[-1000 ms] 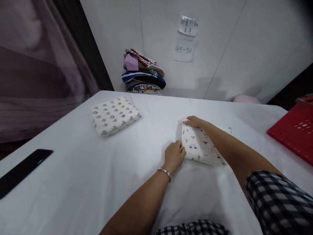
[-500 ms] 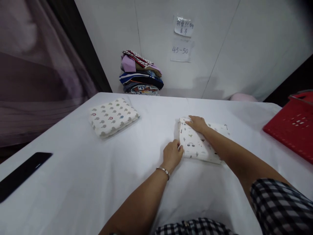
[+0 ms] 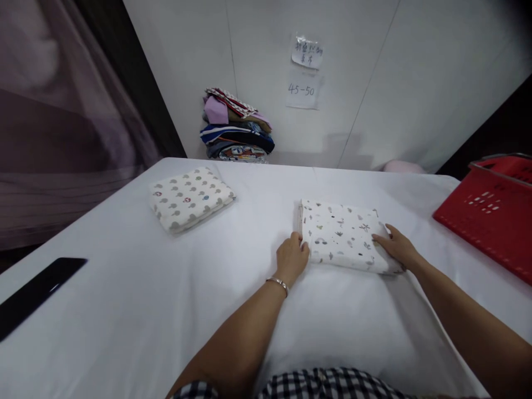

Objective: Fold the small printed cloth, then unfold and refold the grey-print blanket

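Note:
A folded white cloth with small prints lies flat on the white table in front of me. My left hand, with a bracelet on the wrist, is curled against the cloth's near left corner and pinches its edge. At the cloth's right edge my right hand lies with fingers stretched flat on the fabric. A second folded cloth with grey tree prints rests further left on the table.
A red plastic basket stands at the table's right edge. A black flat object lies at the left edge. A stack of folded coloured fabrics sits against the back wall under two paper notes.
My right hand has slid from the cloth's far left corner across to its right edge. The left hand has stayed at the near left corner.

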`<state>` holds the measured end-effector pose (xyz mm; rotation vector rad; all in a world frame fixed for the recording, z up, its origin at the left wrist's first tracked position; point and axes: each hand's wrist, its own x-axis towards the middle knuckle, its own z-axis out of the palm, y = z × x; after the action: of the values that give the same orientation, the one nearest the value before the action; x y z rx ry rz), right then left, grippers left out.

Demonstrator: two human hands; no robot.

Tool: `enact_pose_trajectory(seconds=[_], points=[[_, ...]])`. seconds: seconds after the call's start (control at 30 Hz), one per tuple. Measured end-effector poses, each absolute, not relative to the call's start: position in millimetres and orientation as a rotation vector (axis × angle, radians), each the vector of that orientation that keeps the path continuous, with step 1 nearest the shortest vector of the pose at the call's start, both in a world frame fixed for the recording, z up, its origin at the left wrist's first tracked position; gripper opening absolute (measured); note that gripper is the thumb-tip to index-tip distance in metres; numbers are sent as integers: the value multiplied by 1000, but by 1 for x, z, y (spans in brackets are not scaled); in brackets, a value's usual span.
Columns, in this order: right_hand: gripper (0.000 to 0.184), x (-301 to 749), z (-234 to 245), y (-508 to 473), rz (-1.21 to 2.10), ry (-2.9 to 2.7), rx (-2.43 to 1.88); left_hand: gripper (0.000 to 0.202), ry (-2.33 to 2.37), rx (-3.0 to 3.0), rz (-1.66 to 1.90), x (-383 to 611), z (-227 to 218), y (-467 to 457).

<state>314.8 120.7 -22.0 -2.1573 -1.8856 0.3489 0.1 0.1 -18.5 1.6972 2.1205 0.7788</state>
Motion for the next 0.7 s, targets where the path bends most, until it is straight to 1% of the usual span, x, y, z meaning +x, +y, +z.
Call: enact_pose_trajectory(seconds=[0.13,0.2,0.3,0.4,0.5,0.57,0.7], points=[[65,310,-21,125,281,-1984,-2092,15,2072,1723,792,5,-18,-4],[64,308,-18,137,267,-2034,-2043,18,2003,1767,808,10,-18,-7],[65,300,-12,161,212,-2115,-1962,25,1744,1907,796,18,-19,-13],[61,282,-8,182,144,-2188,-1935,35,1390,1990,780,22,-19,-17],[54,265,-3,191,107,-2249,-1950,33,1209,1863,853,20,-22,-17],[51,255,3,188,63,-2277,-1916,27,1262,1750,952,16,-25,-13],[46,230,11,159,-3,-2310,-1702,21,1596,1554,1180,6,-30,-1]])
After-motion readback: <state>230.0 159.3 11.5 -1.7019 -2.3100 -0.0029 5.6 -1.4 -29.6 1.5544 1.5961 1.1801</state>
